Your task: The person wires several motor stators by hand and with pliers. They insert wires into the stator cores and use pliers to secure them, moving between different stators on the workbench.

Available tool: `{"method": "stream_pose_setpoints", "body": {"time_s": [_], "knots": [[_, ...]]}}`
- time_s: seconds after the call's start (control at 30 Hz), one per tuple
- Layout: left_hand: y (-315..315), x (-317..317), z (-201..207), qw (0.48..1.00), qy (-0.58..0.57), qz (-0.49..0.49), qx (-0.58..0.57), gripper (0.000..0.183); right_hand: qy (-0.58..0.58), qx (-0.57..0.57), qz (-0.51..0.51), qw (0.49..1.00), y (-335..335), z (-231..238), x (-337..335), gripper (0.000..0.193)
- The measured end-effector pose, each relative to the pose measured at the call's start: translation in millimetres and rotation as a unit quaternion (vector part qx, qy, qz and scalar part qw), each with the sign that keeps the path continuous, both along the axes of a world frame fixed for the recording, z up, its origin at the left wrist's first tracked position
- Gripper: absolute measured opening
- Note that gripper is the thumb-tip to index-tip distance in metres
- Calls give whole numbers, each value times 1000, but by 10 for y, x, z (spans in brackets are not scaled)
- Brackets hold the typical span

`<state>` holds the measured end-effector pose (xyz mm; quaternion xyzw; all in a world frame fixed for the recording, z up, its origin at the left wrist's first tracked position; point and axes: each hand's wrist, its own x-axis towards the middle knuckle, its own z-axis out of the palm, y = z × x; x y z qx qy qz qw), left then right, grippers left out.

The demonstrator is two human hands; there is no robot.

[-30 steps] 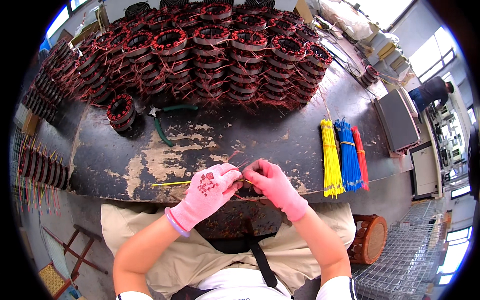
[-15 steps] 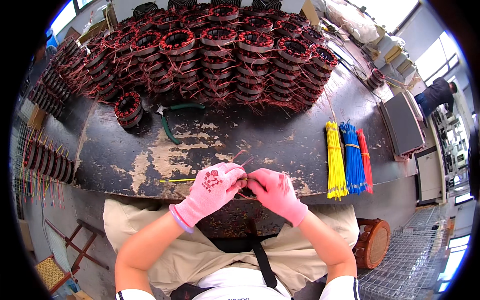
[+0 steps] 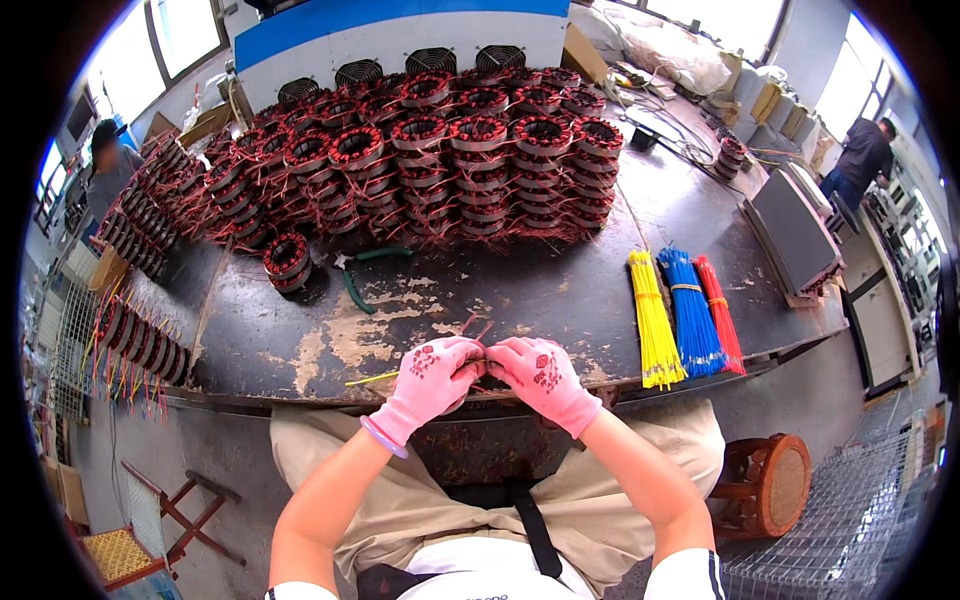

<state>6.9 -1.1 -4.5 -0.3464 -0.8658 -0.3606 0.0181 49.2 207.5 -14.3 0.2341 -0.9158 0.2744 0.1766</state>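
Both my hands wear pink gloves with a dark red print and meet at the table's near edge, fingertips together. My left hand (image 3: 430,380) is closed on a thin yellow wire (image 3: 370,379), whose tail sticks out to the left. My right hand (image 3: 545,382) is pinched closed against the left fingertips; what lies in its grip is hidden. Thin reddish wire ends (image 3: 482,328) poke up just beyond the fingers. Farther off, green-handled pliers (image 3: 357,285) lie splayed on the table, beside a small pair of stacked wound stators (image 3: 288,262).
Many stacked stators (image 3: 430,165) with loose red leads fill the table's far side. Bundles of yellow (image 3: 655,325), blue (image 3: 695,315) and red wires (image 3: 719,315) lie to the right. More stators with coloured leads (image 3: 145,340) stand at left. A wooden stool (image 3: 765,485) is at lower right.
The view has tilted up, showing more of the room behind the stacks. My right hand has rolled so its printed back faces up; both hands stay together and the yellow wire slants slightly.
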Motion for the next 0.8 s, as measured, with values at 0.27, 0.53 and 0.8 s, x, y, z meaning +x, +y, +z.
{"method": "stream_pose_setpoints", "body": {"time_s": [0.27,0.53,0.8], "knots": [[47,94,-9,1000,-7,2,19,17,-330,-275,-69,900,25,49,9,15],[55,95,-2,999,-9,-2,31,17,39,64,-46,996,15,13,118,32],[20,84,-43,999,11,-7,33,15,-514,-296,-53,803,75,238,79,20]]}}
